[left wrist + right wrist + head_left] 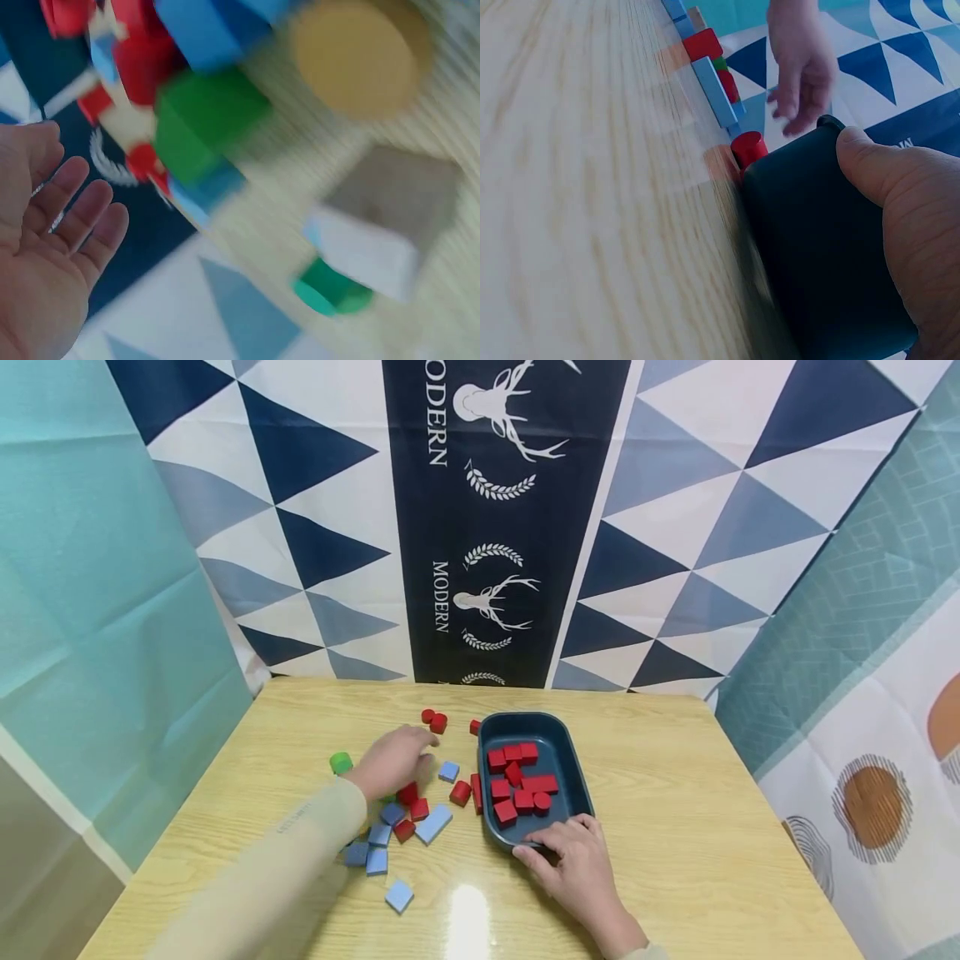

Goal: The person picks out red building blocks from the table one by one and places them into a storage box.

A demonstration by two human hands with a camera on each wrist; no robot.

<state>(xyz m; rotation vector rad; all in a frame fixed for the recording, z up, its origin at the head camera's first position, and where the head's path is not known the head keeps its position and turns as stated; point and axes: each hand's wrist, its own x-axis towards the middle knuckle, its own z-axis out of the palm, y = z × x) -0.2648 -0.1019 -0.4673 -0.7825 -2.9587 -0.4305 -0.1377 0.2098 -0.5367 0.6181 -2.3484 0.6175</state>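
My left hand (393, 762) hovers over the loose wooden blocks left of the bin; in the left wrist view its fingers (94, 225) are loosely bent, with nothing in them. Close by are a small blue block (448, 772), a red cylinder (461, 792) and a green cylinder (341, 763). My right hand (573, 864) grips the near rim of a dark blue bin (564, 752), thumb outside and fingers inside. Several red blocks (540, 784) lie in that bin. The left forearm hides part of the pile.
Several blue blocks (377, 861) lie at the near left of the wooden table (660, 827). Red pieces (438, 723) sit toward the back, and a long red block (477, 793) lies against the bin's left side. A patterned cloth (337, 560) hangs behind the table.
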